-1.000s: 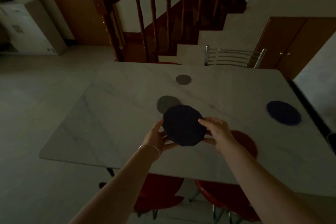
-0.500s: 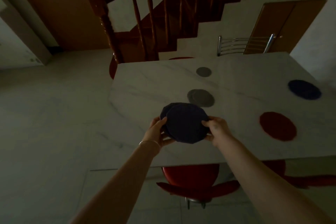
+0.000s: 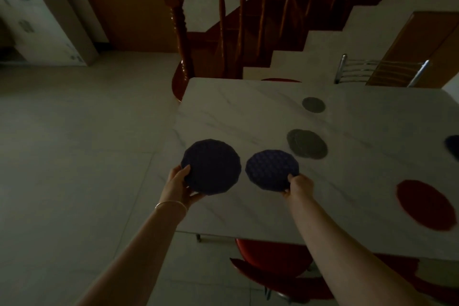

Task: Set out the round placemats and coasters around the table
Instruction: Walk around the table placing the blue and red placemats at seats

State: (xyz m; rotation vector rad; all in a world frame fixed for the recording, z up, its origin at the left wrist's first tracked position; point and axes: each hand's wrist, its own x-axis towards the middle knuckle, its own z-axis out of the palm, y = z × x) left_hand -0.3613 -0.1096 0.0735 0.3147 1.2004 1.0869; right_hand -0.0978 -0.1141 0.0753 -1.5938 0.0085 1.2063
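Observation:
My left hand (image 3: 179,185) grips the near edge of a dark blue round placemat (image 3: 211,166) held over the left end of the white marble table (image 3: 248,112). My right hand (image 3: 298,185) pinches the near edge of a second dark blue placemat (image 3: 272,169), just to the right of the first and apart from it. A small stack of grey mats (image 3: 307,143) lies beyond the right hand, and a single grey coaster (image 3: 313,104) lies farther back. A red placemat (image 3: 425,204) lies on the table at right. Another dark blue placemat (image 3: 452,147) shows at the right edge.
A red chair (image 3: 275,263) is tucked under the near edge, another red seat (image 3: 177,82) at the far left corner. A metal chair back (image 3: 380,71) stands behind the table. A wooden stair banister (image 3: 178,22) rises beyond. Tiled floor lies left.
The two blue placemats, held stacked together in both hands, have been pulled apart, one in each hand. The view has swung left, so the table sits further right.

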